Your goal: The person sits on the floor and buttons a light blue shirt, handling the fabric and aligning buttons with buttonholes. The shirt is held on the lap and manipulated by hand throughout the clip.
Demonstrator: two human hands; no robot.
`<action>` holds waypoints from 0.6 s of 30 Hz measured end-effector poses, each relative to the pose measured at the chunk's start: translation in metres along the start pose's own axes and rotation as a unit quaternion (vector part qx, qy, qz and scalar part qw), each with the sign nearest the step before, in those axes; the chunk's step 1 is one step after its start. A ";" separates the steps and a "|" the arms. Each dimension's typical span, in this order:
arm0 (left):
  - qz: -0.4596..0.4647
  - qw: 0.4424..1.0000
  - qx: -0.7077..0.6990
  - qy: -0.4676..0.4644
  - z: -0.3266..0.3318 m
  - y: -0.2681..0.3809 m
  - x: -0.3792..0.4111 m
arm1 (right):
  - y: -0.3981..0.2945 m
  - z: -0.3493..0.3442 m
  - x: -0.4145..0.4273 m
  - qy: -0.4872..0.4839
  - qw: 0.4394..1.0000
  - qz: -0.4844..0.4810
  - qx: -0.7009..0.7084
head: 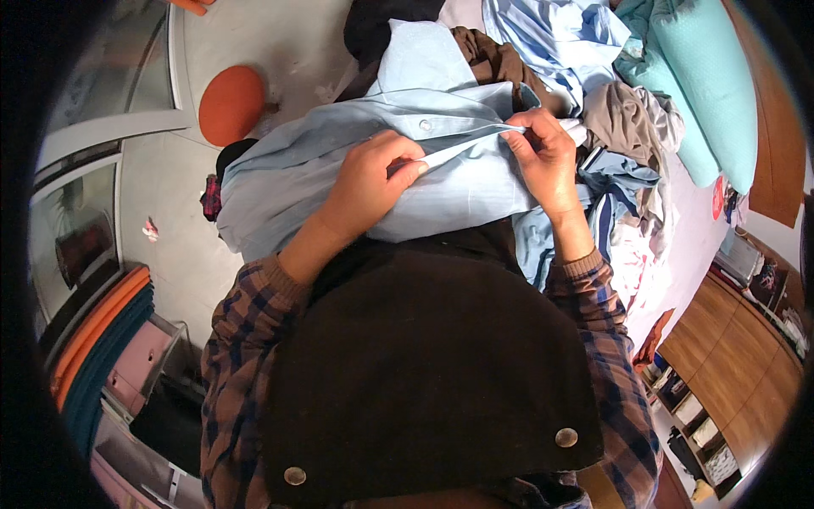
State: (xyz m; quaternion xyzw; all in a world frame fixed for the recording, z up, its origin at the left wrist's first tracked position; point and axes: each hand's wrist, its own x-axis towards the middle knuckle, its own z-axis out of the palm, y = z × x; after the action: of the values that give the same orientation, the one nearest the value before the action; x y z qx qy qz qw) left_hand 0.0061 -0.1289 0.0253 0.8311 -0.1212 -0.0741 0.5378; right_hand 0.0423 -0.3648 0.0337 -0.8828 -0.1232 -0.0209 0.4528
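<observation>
A light blue button-up shirt (451,184) lies across my lap, its front edge drawn taut between my hands. My left hand (381,172) pinches the placket between thumb and fingers. Further along the same edge, near the collar (530,97), my right hand (544,153) grips the cloth between thumb and forefinger. One pale button (425,125) shows on the shirt front above my left hand. Whether a button sits under my right fingertips is hidden.
Crumpled clothes cover the bed (690,223) to the right, among them a taupe garment (620,121) and a blue one (559,38). Turquoise pillows (706,95) lie behind them. An orange round stool (232,105) stands on the floor at left, near a glazed door (76,210).
</observation>
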 end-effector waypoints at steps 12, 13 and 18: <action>0.023 0.988 0.090 0.126 0.013 0.011 0.013 | 0.005 0.001 -0.009 0.072 0.989 -0.107 -0.065; 0.042 0.986 0.112 0.116 0.015 0.013 0.016 | 0.004 0.000 -0.008 0.075 0.989 -0.111 -0.063; 0.065 0.983 0.167 0.039 0.011 -0.014 0.018 | 0.011 0.001 -0.004 0.027 0.997 -0.069 -0.036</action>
State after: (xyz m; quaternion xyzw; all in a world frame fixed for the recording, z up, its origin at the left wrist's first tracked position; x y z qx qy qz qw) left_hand 0.0225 -0.1381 0.0077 0.9015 -0.1649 0.0145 0.3998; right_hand 0.0410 -0.3706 0.0238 -0.8869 -0.1704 -0.0802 0.4218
